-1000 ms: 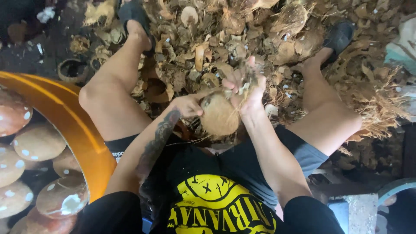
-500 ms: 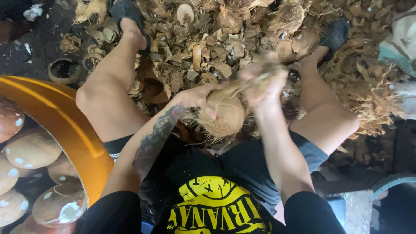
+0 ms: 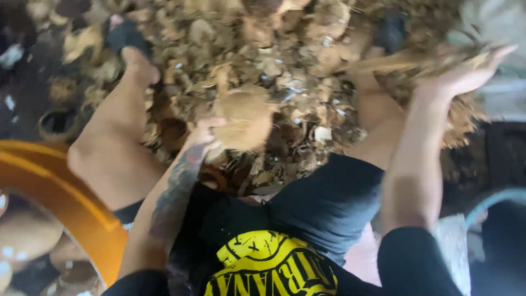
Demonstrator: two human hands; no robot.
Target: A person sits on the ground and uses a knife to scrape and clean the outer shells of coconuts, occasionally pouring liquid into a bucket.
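Sitting over a big heap of dry brown coconut husk scraps [image 3: 285, 49], orange plastic tub rim [image 3: 60, 203] off to the left. Mid-husking by the look of it: round brown fibrous coconut [image 3: 244, 120] gripped from below in left hand [image 3: 204, 136], right hand [image 3: 466, 74] flung wide open, blurry, maybe shedding husk. Probably calls for regripping the coconut two-handed.

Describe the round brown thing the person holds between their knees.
The round, tan-brown, fibrous coconut looks mostly stripped of husk, its surface rough and blurred by motion. Only the left hand touches it, at its lower left edge. It sits over a heap of torn husk pieces, between the bare legs.
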